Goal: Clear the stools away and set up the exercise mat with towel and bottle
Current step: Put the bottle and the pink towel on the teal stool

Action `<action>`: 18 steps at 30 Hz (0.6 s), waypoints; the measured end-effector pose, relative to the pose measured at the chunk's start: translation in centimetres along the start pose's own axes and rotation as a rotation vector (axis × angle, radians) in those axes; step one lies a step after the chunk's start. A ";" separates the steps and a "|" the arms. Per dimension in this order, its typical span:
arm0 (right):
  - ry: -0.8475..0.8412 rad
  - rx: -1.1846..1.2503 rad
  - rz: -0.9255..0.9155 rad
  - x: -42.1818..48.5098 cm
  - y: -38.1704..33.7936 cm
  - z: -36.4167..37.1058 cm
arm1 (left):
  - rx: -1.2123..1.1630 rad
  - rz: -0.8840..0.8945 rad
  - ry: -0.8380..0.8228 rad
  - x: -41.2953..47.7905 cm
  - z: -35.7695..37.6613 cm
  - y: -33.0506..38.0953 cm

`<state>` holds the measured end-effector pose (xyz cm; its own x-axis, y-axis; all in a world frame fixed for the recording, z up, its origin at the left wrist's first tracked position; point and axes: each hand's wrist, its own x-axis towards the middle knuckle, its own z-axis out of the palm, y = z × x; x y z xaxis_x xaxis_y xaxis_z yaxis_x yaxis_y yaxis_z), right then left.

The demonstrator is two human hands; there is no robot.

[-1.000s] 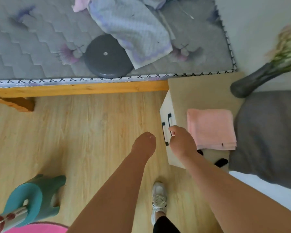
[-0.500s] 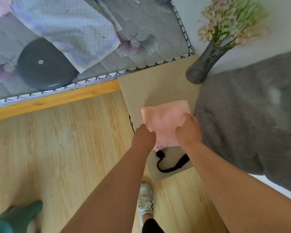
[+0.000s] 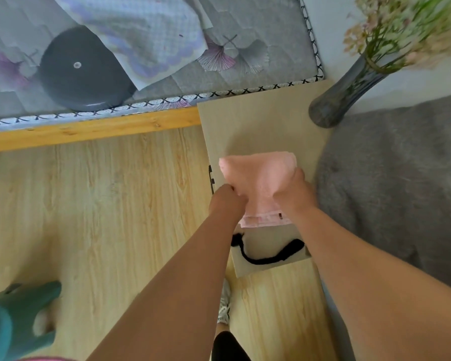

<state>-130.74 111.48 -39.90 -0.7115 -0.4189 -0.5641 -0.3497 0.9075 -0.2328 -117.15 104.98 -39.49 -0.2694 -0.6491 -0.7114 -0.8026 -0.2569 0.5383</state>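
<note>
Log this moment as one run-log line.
step: pick up towel | left hand: gripping pink towel | right hand: gripping towel | towel: on nightstand | stool: on floor

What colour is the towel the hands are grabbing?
Pink. The towel shows best in the head view, on the cabinet top.

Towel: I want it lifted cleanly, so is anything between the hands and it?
No. Both the left hand and right hand already grip the towel; nothing lies on it.
</note>
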 end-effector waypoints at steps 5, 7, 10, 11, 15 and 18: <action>-0.032 0.053 -0.068 -0.3 -2.3 1.2 | -0.260 0.073 0.078 0.4 -2.8 -0.2; -0.070 0.076 -0.058 -0.7 -3.2 1.6 | -0.337 0.071 0.035 0.1 -3.8 -0.3; -0.102 0.120 -0.049 -1.4 -4.3 2.1 | -0.491 -0.007 0.001 -0.3 -5.4 -0.4; -0.110 0.141 -0.064 -1.7 -4.9 2.4 | -0.567 -0.041 0.005 -0.5 -6.2 -0.6; -0.134 0.220 -0.119 -3.3 -7.5 3.7 | -0.839 -0.179 -0.011 -1.5 -8.8 -2.0; -0.162 0.324 -0.148 -4.9 -10.3 5.2 | -0.994 -0.265 0.042 -2.4 -11.3 -4.2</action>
<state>-120.46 104.31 -38.87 -0.5534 -0.5589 -0.6175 -0.2119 0.8115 -0.5446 -107.05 99.53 -34.93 -0.1140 -0.5049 -0.8556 -0.0249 -0.8595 0.5105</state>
